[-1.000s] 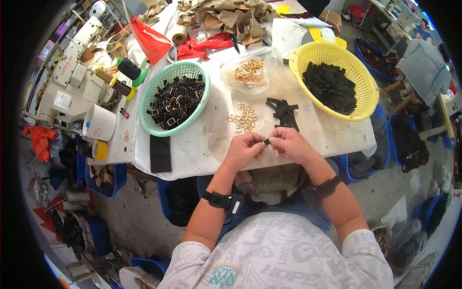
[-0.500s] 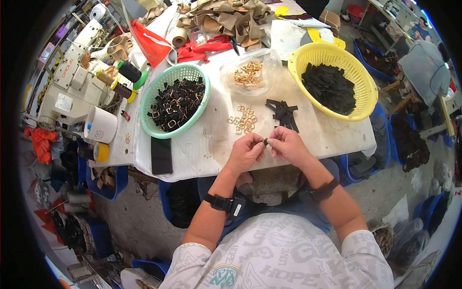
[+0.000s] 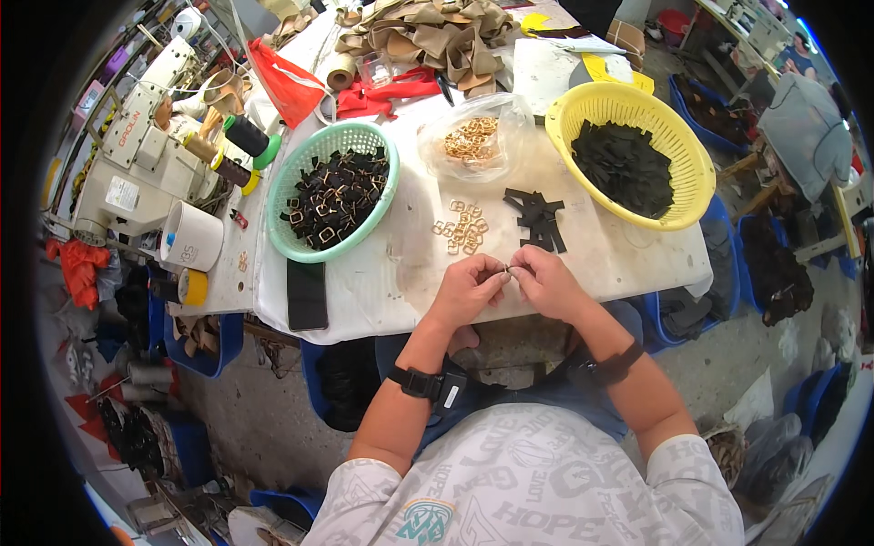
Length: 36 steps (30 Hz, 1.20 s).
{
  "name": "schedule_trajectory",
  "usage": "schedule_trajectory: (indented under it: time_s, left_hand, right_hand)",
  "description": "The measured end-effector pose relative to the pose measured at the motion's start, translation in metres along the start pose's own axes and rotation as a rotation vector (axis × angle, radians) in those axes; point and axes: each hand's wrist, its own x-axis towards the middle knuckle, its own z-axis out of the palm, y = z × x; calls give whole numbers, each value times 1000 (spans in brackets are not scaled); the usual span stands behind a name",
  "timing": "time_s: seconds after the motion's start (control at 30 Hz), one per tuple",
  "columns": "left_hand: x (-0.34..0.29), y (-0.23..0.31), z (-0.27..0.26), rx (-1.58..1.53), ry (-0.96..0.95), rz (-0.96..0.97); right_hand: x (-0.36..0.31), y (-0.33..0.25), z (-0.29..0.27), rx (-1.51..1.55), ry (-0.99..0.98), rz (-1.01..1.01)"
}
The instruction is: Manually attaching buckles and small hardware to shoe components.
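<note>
My left hand (image 3: 472,284) and my right hand (image 3: 546,282) meet at the table's near edge, fingertips pinched together. Between them is a small black strip (image 3: 507,268), nearly all hidden by the fingers; whether a buckle is on it I cannot make out. Just beyond lie a loose group of gold square buckles (image 3: 462,227) and, to its right, a small pile of black strips (image 3: 537,218). At the left a green basket (image 3: 390,187) holds black strips fitted with gold buckles. On the right, a yellow basket (image 3: 696,196) is filled with black pieces.
A clear plastic bag (image 3: 514,136) of gold buckles sits behind the loose ones. A phone (image 3: 307,296) lies at the front left. Tan pieces (image 3: 428,36) are heaped at the back, near red cloth (image 3: 387,91). A sewing machine (image 3: 137,173) and thread spools (image 3: 246,136) stand left.
Both hands stay together, with the fingers shifting slightly around the black strip. Less of the strip shows now than before. The baskets and piles remain in place.
</note>
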Motion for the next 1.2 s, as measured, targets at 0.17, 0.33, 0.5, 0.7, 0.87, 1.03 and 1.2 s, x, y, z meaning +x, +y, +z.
schedule_trajectory:
  time_s: [0.17, 0.33, 0.5, 0.7, 0.87, 1.03, 1.2]
  left_hand:
    - [0, 6, 2, 142, -66, -16]
    - [1, 5, 0, 164, -117, -14]
    - [2, 8, 0, 164, -91, -29]
    - [-1, 4, 0, 83, -7, 42]
    - [-2, 1, -4, 113, -15, 80]
    - [-2, -1, -5, 124, -70, 110]
    - [-4, 1, -4, 105, -81, 81]
  right_hand:
    - [3, -12, -13, -119, -53, -82]
    - [7, -13, -17, -180, -101, -110]
    - [9, -10, -12, -84, -61, -13]
    - [4, -7, 2, -17, 35, 30]
    - [10, -6, 2, -173, -42, -94]
    - [14, -3, -2, -200, -88, -182]
    - [16, 0, 0, -278, -57, -250]
